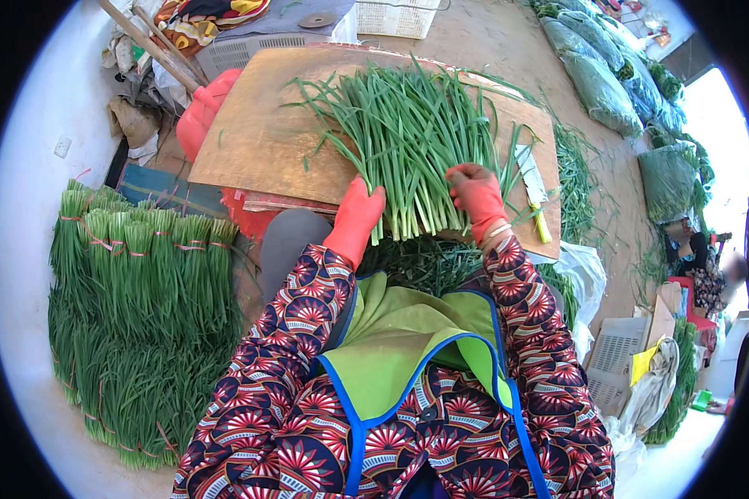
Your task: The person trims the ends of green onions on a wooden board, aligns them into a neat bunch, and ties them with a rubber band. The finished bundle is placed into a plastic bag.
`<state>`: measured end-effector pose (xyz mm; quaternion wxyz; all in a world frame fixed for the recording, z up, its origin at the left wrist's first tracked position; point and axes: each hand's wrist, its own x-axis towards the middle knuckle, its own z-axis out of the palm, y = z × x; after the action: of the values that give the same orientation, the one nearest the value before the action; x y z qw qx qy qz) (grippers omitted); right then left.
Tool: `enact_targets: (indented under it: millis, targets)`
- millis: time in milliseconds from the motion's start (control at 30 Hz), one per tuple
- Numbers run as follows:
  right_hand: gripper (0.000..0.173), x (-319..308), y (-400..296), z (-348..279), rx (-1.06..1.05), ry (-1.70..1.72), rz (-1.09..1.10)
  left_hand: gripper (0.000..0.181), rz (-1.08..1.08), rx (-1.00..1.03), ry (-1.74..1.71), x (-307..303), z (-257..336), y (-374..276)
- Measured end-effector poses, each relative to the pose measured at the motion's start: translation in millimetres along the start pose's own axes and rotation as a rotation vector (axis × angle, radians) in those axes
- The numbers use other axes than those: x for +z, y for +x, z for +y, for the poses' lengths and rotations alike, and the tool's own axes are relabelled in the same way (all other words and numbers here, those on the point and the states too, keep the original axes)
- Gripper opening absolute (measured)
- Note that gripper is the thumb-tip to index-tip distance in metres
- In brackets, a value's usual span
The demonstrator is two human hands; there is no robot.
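Note:
A loose heap of garlic chives point(412, 137) lies on a wooden board point(256, 137), its pale cut ends towards me at the near edge. My left hand point(359, 215), in a red rubber glove, rests against the left side of the stalk ends; whether it grips any is unclear. At the right side of the heap is my right hand point(476, 193), gloved in red with darkened fingers curled in; what lies between them is hidden. A knife point(530, 178) with a yellow handle lies on the board to the right of that hand.
Tied chive bundles point(137, 249) stand and lie at the left by the wall. A red plastic scoop or shovel point(206, 112) leans beside the board. Filled green bags point(599, 93) line the far right. Loose leaves point(574, 181) litter the floor. Another person point(708, 274) sits far right.

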<state>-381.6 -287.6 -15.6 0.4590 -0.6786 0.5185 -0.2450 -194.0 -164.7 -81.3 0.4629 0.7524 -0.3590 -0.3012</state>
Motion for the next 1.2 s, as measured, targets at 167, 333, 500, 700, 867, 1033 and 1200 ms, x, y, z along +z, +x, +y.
enact_targets:
  millis: [167, 333, 500, 700, 867, 1033, 1200]
  targets:
    - [0.016, -51, -6, 16, 0.255, 0.359, -0.067, 0.056, 0.006, 0.124, 0.252, -5, 37, -14]
    - [0.016, -48, -15, 19, 0.192, 0.397, -0.088, 0.071, 0.18, 0.202, 0.296, -13, 20, -6]
    - [0.016, -21, -26, -6, 0.103, 0.404, -0.147, 0.07, 0.472, 0.339, 0.41, -20, 16, -6]
    - [0.019, 34, -40, 16, -0.082, 0.482, -0.025, 0.048, 0.152, 0.692, 0.499, 24, 58, -9]
    - [0.014, 27, -74, 18, -0.445, 0.136, 0.021, 0.049, 0.046, 0.643, 0.694, 48, 38, 9]
    - [0.017, -23, -119, -10, -0.657, -0.077, -0.409, 0.049, 0.024, 0.623, 0.678, 46, 40, 7]
    - [0.017, -135, -90, -18, -0.362, 0.603, 0.063, 0.047, 0.021, 0.622, 0.658, 27, 49, 2]
